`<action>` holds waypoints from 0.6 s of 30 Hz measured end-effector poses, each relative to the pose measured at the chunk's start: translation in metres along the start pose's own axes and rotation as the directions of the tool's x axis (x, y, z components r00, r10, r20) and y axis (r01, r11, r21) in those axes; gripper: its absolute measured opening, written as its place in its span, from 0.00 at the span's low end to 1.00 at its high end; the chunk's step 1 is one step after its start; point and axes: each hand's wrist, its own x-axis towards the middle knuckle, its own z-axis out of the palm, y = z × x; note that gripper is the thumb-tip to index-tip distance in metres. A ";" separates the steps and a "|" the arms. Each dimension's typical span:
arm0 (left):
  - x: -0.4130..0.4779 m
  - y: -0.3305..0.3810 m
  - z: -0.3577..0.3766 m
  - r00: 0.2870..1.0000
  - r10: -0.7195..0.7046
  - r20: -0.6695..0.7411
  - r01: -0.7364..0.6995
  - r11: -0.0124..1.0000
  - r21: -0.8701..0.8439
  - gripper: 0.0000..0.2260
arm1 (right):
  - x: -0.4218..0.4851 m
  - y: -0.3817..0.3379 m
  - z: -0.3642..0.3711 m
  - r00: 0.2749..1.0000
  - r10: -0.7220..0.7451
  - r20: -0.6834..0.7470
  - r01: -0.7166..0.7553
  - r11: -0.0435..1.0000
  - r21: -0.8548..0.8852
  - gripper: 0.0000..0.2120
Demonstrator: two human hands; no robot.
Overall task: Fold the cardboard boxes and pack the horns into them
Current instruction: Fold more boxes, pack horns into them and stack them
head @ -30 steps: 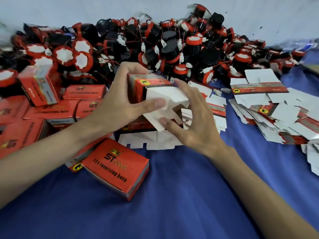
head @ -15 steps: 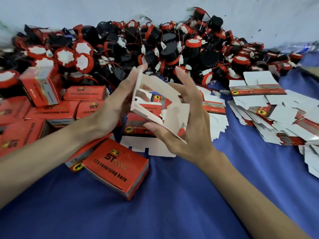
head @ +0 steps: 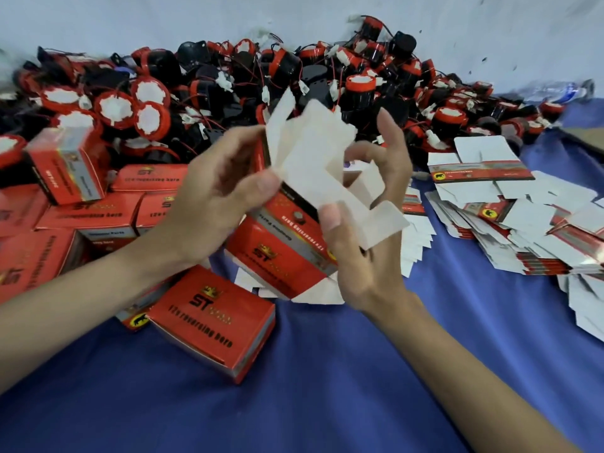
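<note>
Fingers of both hands, left hand and right hand, curled around half-folded box, white flaps upward.

The cardboard box in the hands is red outside with black and gold lettering and a black band, its open flaps plain white inside. The horns are black with red rims, white paper discs and thin red wires. The flat boxes show white backs with red strips and yellow ovals; the cloth is deep blue.
</note>
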 end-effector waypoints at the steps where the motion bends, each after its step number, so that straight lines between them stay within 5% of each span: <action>1: 0.001 -0.001 -0.001 0.998 -0.038 -0.057 0.035 0.998 -0.047 0.09 | -0.002 -0.001 0.000 0.999 0.005 0.050 -0.004 1.000 -0.020 0.25; 3: 0.003 -0.005 -0.004 0.992 -0.075 -0.097 0.065 0.992 -0.104 0.07 | -0.004 -0.006 0.002 0.992 0.011 0.124 -0.008 1.000 -0.029 0.27; 8: -0.005 -0.001 -0.003 0.967 -0.127 0.220 0.177 0.958 -0.224 0.29 | -0.006 -0.014 0.011 0.993 0.111 0.047 -0.109 0.993 -0.049 0.37; 10: -0.007 0.002 -0.001 0.944 -0.124 0.304 0.176 0.973 -0.150 0.28 | -0.004 -0.013 0.011 0.982 0.186 -0.024 -0.188 0.979 -0.075 0.38; 13: -0.004 0.004 0.000 0.970 -0.102 0.222 0.108 0.994 -0.013 0.20 | -0.003 -0.009 0.009 0.967 0.253 -0.024 -0.254 0.964 -0.076 0.37; 18: -0.004 0.001 0.000 0.986 -0.090 0.140 0.106 0.988 -0.112 0.19 | -0.009 -0.004 0.011 0.988 0.141 0.064 -0.136 0.988 -0.077 0.31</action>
